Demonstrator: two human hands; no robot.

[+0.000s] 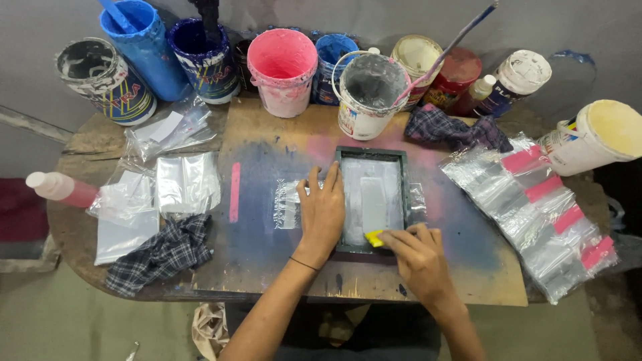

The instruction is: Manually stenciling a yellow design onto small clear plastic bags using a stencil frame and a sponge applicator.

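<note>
1. Your worktable [87, 144] is a worn wooden top with a paint-stained board [267, 261] laid across its middle.
2. Along the far edge stands a row of paint buckets: a blue one [144, 47], a dark blue one [204, 60], a pink one [282, 70] and a white one [370, 93] with a stick leaning in it, just behind the frame.
3. To your right lies a fanned stack of clear plastic bags [528, 214] with pink strips; a cream-lidded tub [595, 137] sits beyond it.
4. To your left are more clear bags [187, 182] and a checked cloth [167, 253]; a second checked cloth [455, 130] lies near the white bucket.
5. The dark screen frame [372, 198] rests mid-board, over a clear bag [287, 204] that pokes out at its left side.
6. Your left hand [322, 214] lies flat, fingers spread and released, pressing on the frame's left edge and that bag.
7. Your right hand [420, 257] is clenched around a small yellow squeegee [373, 238] at the frame's near edge, touching the mesh.
8. A pink strip [235, 192] lies loose on the board, well left of the frame.
</note>
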